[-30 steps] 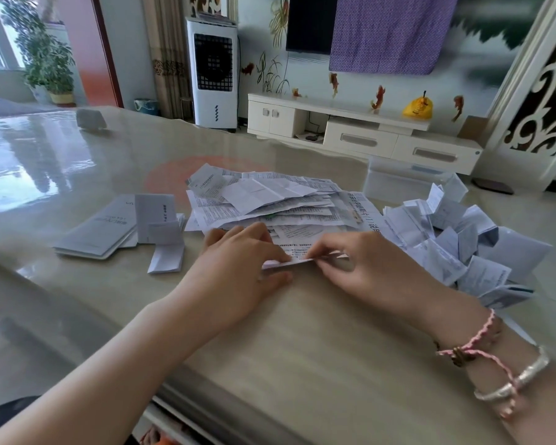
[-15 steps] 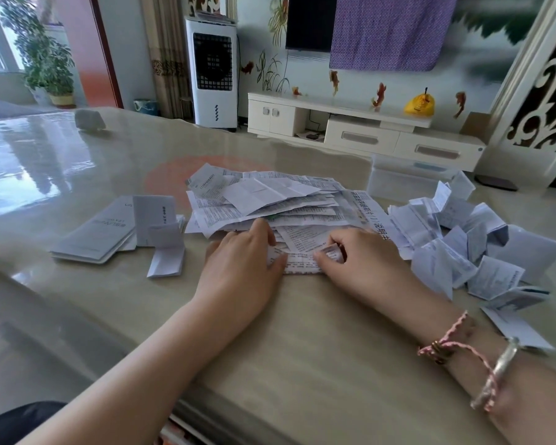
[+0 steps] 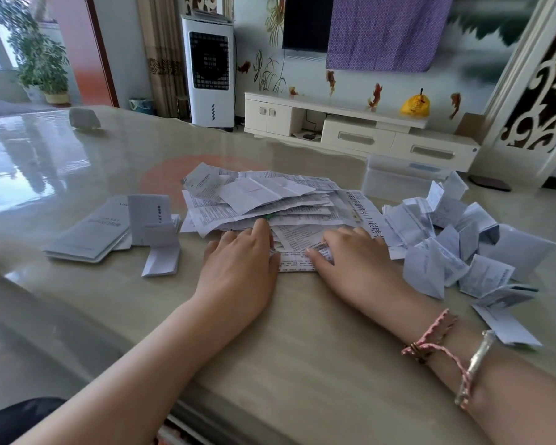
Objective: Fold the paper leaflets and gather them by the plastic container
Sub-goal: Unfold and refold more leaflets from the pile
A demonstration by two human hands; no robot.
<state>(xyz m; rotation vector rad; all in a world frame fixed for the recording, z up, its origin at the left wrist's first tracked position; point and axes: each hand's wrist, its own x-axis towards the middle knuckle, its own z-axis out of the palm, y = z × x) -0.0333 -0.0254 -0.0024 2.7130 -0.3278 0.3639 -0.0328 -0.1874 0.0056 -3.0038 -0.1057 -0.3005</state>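
I see both hands pressed flat on a small printed white paper leaflet [image 3: 297, 260] that lies on the glossy beige counter [image 3: 302, 348], at the near edge of the loose heap of unfolded printed leaflets [image 3: 264, 200]. My left hand [image 3: 238, 268] rests palm down on the leaflet's left end, its fingers [image 3: 260, 229] straight and reaching onto the heap's front edge, gripping nothing. My right hand [image 3: 357, 264] lies on the leaflet's right end with fingers [image 3: 315, 253] extended and flat, also holding nothing; a pink braided cord and a pale bangle sit on that wrist. To the right of the heap, touching it, lies a jumble of folded white leaflets [image 3: 463, 248], and beyond that jumble, at the counter's far edge, stands the clear rectangular plastic container [image 3: 398, 178]. To the left of the heap, just beside it, lie grey-white booklets [image 3: 90, 236] and a few folded slips [image 3: 161, 258].
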